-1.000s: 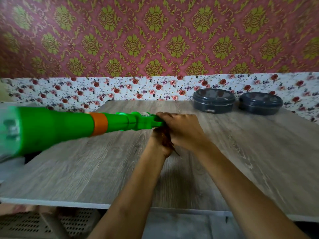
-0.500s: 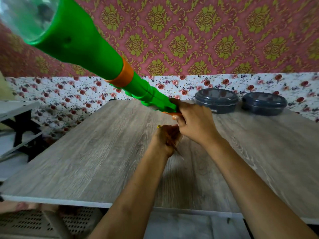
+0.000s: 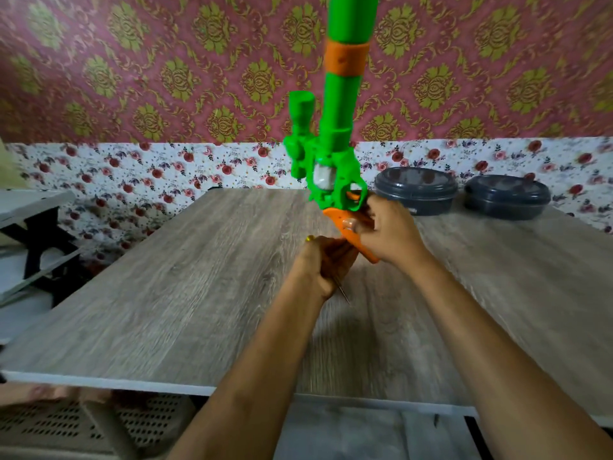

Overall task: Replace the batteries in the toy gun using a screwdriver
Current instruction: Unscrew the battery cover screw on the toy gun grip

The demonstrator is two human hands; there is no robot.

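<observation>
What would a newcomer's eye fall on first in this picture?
The bright green toy gun stands out at once, pointing up at the centre, its orange grip held by the right hand. Just below, the left hand grips a screwdriver over the table. Two dark lidded bowls sit at its far right.

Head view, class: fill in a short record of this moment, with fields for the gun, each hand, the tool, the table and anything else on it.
gun: green, held upright over the table, barrel running up out of frame
grip: orange, at the gun's lower end
right hand: grips the grip
left hand: holds the screwdriver, just below the grip
screwdriver: shaft points down, tip away from the gun
table: grey wood grain
other: two dark lidded containers, side by side at the far right
</observation>
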